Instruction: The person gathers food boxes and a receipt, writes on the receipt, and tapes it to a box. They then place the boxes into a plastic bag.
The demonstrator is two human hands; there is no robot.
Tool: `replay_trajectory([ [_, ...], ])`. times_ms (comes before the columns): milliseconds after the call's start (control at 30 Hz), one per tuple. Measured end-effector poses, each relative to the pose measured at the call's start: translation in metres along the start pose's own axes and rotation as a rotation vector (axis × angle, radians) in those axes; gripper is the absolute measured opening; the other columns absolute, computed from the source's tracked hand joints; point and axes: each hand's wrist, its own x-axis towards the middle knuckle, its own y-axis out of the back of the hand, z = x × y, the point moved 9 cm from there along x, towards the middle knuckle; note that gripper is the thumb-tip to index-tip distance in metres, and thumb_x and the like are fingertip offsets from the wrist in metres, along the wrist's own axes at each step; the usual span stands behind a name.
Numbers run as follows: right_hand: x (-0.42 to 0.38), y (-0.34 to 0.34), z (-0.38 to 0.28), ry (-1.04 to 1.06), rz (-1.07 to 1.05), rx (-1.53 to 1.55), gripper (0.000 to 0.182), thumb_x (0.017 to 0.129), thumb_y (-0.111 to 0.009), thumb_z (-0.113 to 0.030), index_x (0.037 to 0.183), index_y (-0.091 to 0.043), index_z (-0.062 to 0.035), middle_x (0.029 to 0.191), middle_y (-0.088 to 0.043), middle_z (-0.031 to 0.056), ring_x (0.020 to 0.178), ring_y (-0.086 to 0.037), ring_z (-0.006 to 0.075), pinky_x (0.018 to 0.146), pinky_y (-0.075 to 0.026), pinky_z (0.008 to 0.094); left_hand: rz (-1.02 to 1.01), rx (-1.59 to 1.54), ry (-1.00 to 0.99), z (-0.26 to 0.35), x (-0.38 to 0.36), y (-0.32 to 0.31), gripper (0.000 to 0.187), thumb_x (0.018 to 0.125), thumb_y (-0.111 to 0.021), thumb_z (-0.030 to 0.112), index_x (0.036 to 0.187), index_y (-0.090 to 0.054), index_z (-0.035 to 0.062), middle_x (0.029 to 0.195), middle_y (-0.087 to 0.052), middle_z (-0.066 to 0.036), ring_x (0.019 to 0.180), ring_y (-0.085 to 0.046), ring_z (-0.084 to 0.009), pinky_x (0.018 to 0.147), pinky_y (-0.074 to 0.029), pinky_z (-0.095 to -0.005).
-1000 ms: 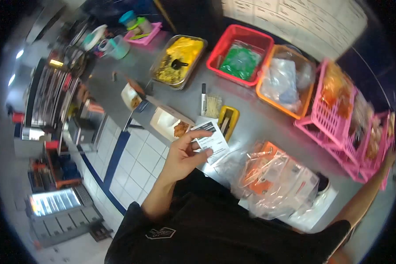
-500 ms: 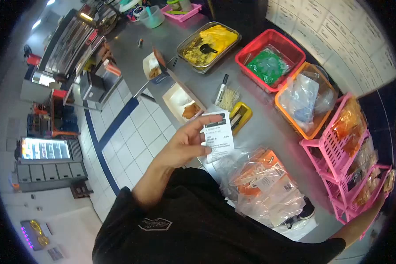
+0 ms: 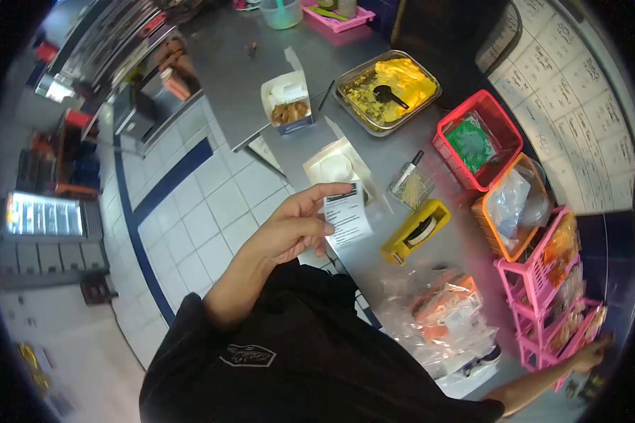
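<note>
Receipt (image 3: 351, 222) in left hand (image 3: 287, 229) partly hides open box (image 3: 334, 168); yellow dispenser (image 3: 416, 231) nearby.

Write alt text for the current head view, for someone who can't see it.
The left hand holds a printed slip near a metal counter, while the right hand is stretched out beside stacked pink baskets. On the counter are two open food boxes, a yellow tape dispenser and a tray of yellow food.
</note>
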Motion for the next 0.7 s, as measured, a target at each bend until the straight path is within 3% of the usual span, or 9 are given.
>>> replay_trajectory([
  [67, -0.024, 0.010, -0.014, 0.356, 0.064, 0.110, 0.041, 0.100, -0.053, -0.041, 0.100, -0.075, -0.0065, 0.092, -0.075, 0.0065, 0.075, -0.070, 0.0299, 0.073, -0.056, 0.0426, 0.013, 0.100, 0.068, 0.012, -0.001, 0.039, 0.062, 0.083, -0.053, -0.011, 0.142, -0.041, 0.0027, 0.111, -0.061, -0.013, 0.080, -0.066, -0.0150, 0.059, -0.058, -0.0259],
  [100, -0.037, -0.006, 0.003, 0.701, 0.125, -0.101, 0.038, 0.099, -0.057, -0.036, 0.110, -0.071, -0.0030, 0.102, -0.073, 0.0102, 0.087, -0.070, 0.0279, 0.079, -0.055, 0.0378, 0.147, 0.320, 0.037, 0.025, 0.000, 0.073, 0.061, 0.084, -0.054, -0.010, 0.142, -0.041, 0.0035, 0.111, -0.062, -0.012, 0.081, -0.065, -0.0144, 0.060, -0.056, -0.0263],
  [133, -0.122, 0.039, -0.059, 0.568, -0.160, 0.356, 0.042, 0.098, -0.059, -0.035, 0.122, -0.064, -0.0001, 0.115, -0.069, 0.0147, 0.101, -0.066, 0.0256, 0.089, -0.051, 0.0361, 0.264, 0.552, 0.000, 0.040, -0.001, 0.106, 0.060, 0.085, -0.055, -0.009, 0.142, -0.042, 0.0043, 0.111, -0.062, -0.012, 0.082, -0.064, -0.0138, 0.061, -0.054, -0.0267],
  [233, -0.355, 0.101, -0.175, 0.029, -0.860, 0.661, 0.036, 0.097, -0.060, -0.022, 0.127, -0.063, -0.0028, 0.123, -0.065, 0.0097, 0.111, -0.059, 0.0213, 0.097, -0.044, 0.0333, 0.237, 0.709, -0.057, 0.069, 0.000, 0.192, 0.055, 0.086, -0.057, -0.009, 0.139, -0.046, 0.0023, 0.116, -0.062, -0.009, 0.092, -0.063, -0.0140, 0.074, -0.052, -0.0263],
  [267, -0.420, 0.122, -0.241, 0.339, -0.941, 0.583, 0.023, 0.094, -0.057, -0.009, 0.112, -0.068, 0.0009, 0.109, -0.069, 0.0090, 0.097, -0.064, 0.0185, 0.084, -0.051, 0.0309, 0.264, 0.740, -0.137, 0.084, -0.006, 0.211, 0.054, 0.085, -0.058, -0.010, 0.137, -0.049, 0.0016, 0.118, -0.061, -0.009, 0.096, -0.063, -0.0153, 0.081, -0.051, -0.0268],
  [300, -0.484, 0.129, -0.278, 0.258, -1.117, 0.703, 0.014, 0.092, -0.061, -0.005, 0.099, -0.071, 0.0003, 0.105, -0.070, 0.0096, 0.095, -0.065, 0.0183, 0.083, -0.051, 0.0309, 0.241, 0.727, -0.125, 0.095, -0.012, 0.218, 0.054, 0.085, -0.058, -0.010, 0.137, -0.049, 0.0016, 0.118, -0.061, -0.009, 0.096, -0.063, -0.0153, 0.081, -0.051, -0.0268],
  [400, -0.613, 0.129, -0.366, 0.300, -1.391, 0.748, 0.017, 0.089, -0.063, -0.009, 0.104, -0.070, -0.0046, 0.099, -0.073, 0.0093, 0.088, -0.070, 0.0221, 0.074, -0.055, 0.0354, 0.295, 0.756, -0.074, 0.143, -0.014, 0.239, 0.053, 0.086, -0.056, -0.010, 0.137, -0.048, 0.0016, 0.117, -0.062, -0.010, 0.095, -0.062, -0.0138, 0.082, -0.049, -0.0244],
  [533, -0.655, 0.112, -0.437, 0.681, -0.998, 0.626, 0.020, 0.082, -0.064, -0.011, 0.101, -0.072, -0.0100, 0.093, -0.071, 0.0111, 0.083, -0.067, 0.0294, 0.074, -0.055, 0.0363, 0.267, 0.730, -0.052, 0.159, -0.004, 0.248, 0.053, 0.085, -0.054, -0.011, 0.137, -0.048, -0.0012, 0.121, -0.061, -0.012, 0.102, -0.062, -0.0161, 0.089, -0.049, -0.0272],
  [700, -0.735, 0.046, -0.446, 1.110, -0.908, 0.192, 0.027, 0.086, -0.058, -0.016, 0.112, -0.066, -0.0174, 0.102, -0.070, 0.0013, 0.098, -0.065, 0.0206, 0.075, -0.055, 0.0348, 0.218, 0.711, -0.086, 0.154, 0.008, 0.255, 0.052, 0.085, -0.053, -0.014, 0.136, -0.048, -0.0025, 0.127, -0.058, -0.013, 0.112, -0.060, -0.0185, 0.095, -0.047, -0.0291],
])
